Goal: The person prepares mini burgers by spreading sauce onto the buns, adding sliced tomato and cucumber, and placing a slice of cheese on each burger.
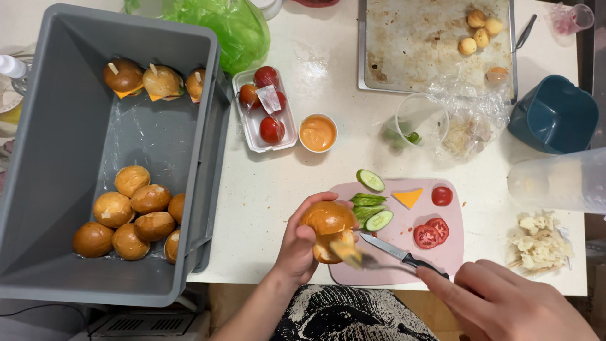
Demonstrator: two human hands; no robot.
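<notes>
My left hand (297,243) holds a small browned bun (328,221), split open with its top tipped up. My right hand (505,303) grips a black-handled utensil (385,260) whose sauce-coated tip sits at the bun's open side. A black-handled knife (394,249) lies on the pink cutting board (442,259) just under it. On the board are cucumber slices (370,180), green leaves (367,200), an orange cheese triangle (408,197) and tomato slices (430,232).
A grey bin (50,158) at left holds plain buns (132,218) and skewered filled buns (161,82). A cup of orange sauce (317,133), a tray of tomatoes (265,110), a baking tray (423,44), a teal jug (555,113) and a clear plastic container (558,182) stand beyond.
</notes>
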